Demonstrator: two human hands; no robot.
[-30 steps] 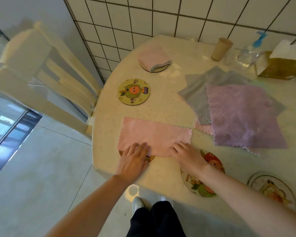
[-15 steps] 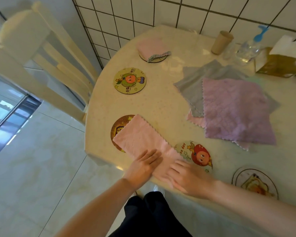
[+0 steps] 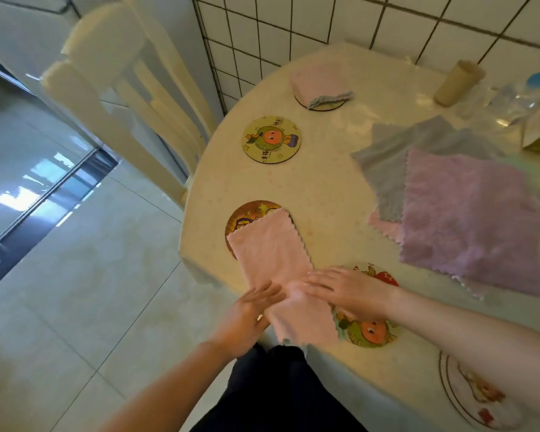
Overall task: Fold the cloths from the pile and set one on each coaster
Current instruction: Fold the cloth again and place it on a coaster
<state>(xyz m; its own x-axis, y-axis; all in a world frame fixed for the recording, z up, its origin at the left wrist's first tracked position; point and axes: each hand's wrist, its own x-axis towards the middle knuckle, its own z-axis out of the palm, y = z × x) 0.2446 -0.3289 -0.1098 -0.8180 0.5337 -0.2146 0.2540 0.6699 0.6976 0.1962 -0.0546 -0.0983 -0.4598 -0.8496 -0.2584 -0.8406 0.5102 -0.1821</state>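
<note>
- A pink cloth [image 3: 272,254], folded to a long strip, lies slantwise at the near left edge of the worktop [image 3: 331,188]; its near end hangs over the edge.
- Its far end covers part of a dark coaster [image 3: 247,215].
- The left hand [image 3: 250,310] lies flat with fingers spread on the strip's near left side, gripping nothing that I can see.
- The right hand [image 3: 346,291] presses flat on the strip from the right, fingers stretched out and close together, over a fruit coaster [image 3: 368,330] that the strip's near end partly overlaps.
- Further off on the left sits a bare cartoon coaster [image 3: 272,139].
- Beyond that, a far coaster [image 3: 325,105] carries a folded cloth [image 3: 320,82].
- At the near right edge lies a pale coaster [image 3: 477,397], partly under the right forearm.
- The pile [image 3: 468,213] lies spread on the right, a purple cloth on top, grey and pink ones under it.
- A paper cup [image 3: 457,83] stands far right by the tiled wall.
- A cream chair [image 3: 131,98] stands left of the worktop.
</note>
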